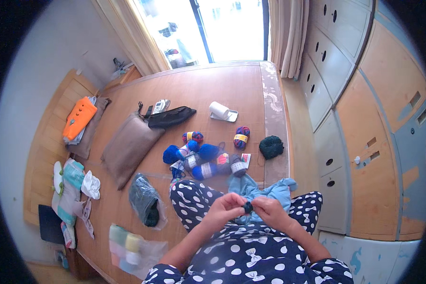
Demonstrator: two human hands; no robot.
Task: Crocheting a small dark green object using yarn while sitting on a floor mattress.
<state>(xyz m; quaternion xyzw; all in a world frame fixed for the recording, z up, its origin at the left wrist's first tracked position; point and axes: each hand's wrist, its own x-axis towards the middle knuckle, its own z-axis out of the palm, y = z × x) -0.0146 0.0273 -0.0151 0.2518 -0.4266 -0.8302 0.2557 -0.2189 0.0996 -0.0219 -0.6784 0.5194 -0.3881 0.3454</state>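
Observation:
Before my lap, my left hand (224, 210) and my right hand (271, 212) pinch a small dark green piece of yarn work (247, 207) from both sides. The fingers cover much of it, so its shape is hard to tell. Beneath the hands a light blue cloth (277, 191) lies rumpled across my lap. A dark green yarn bundle (271, 147) rests on the bed mat beyond my right knee. Straight ahead sit several balls of blue yarn (208, 152) and grey yarn (238, 167), some with paper bands.
On the woven mat (213, 83) lie a toilet paper roll (219, 110) on a white tray, a multicoloured yarn ball (241, 137), a brown pillow (133, 145) and a black folded umbrella (172, 117). To my left are a clear bag with dark yarn (145, 198) and pastel rolls (126, 248). Cabinets (369, 159) stand right.

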